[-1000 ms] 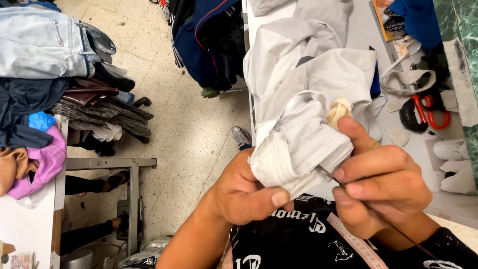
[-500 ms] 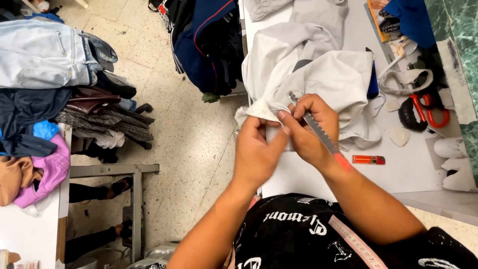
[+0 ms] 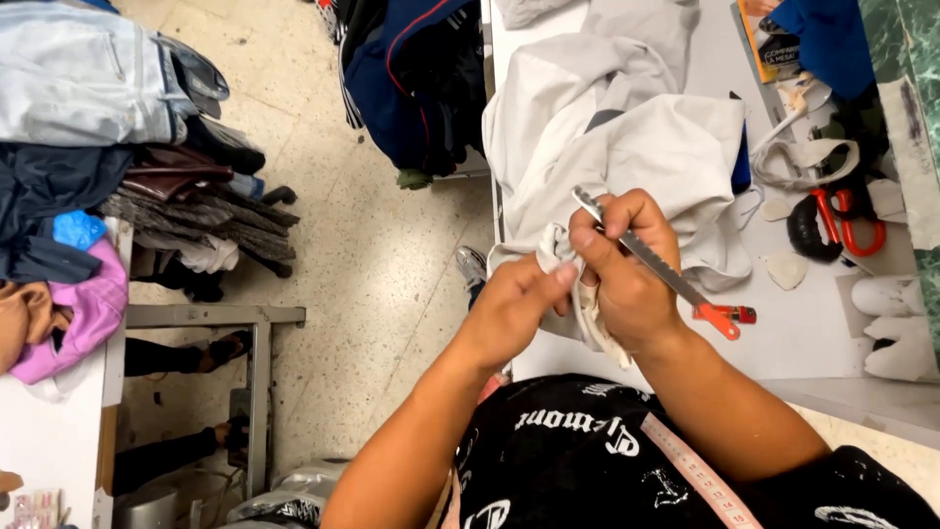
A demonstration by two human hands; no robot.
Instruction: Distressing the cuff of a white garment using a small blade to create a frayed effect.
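White and pale, the surface (image 3: pixel 813 338) is seen from above at the right of the view, with speckled floor (image 3: pixel 392 264) to its left. A light grey garment (image 3: pixel 627 147) is spread in folds across the surface, its near edge gathered up toward the person. That bunched edge is pinched in the left hand (image 3: pixel 514 309), whose fingertips are clenched on the cloth just beside the right hand. A slim metal tool (image 3: pixel 651 260) with a red end is grasped in the right hand (image 3: pixel 627 284); it is laid slantwise across the knuckles, its tip pointing up and left over the garment, its red end reaching down toward the surface. Both hands are held touching, above the near rim of the surface.

A small red and orange object (image 3: pixel 729 313) is seen lying on the surface just beside the tool's red end. Further right, red-handled scissors (image 3: pixel 852 220) are placed near a dark rounded object, with white pieces (image 3: pixel 896 328) at the far right edge. A pink measuring tape (image 3: pixel 700 475) is draped over the person's black printed shirt. Folded clothes (image 3: pixel 108 118) are stacked at the left, and dark garments (image 3: pixel 411 78) are piled on the floor at the top.
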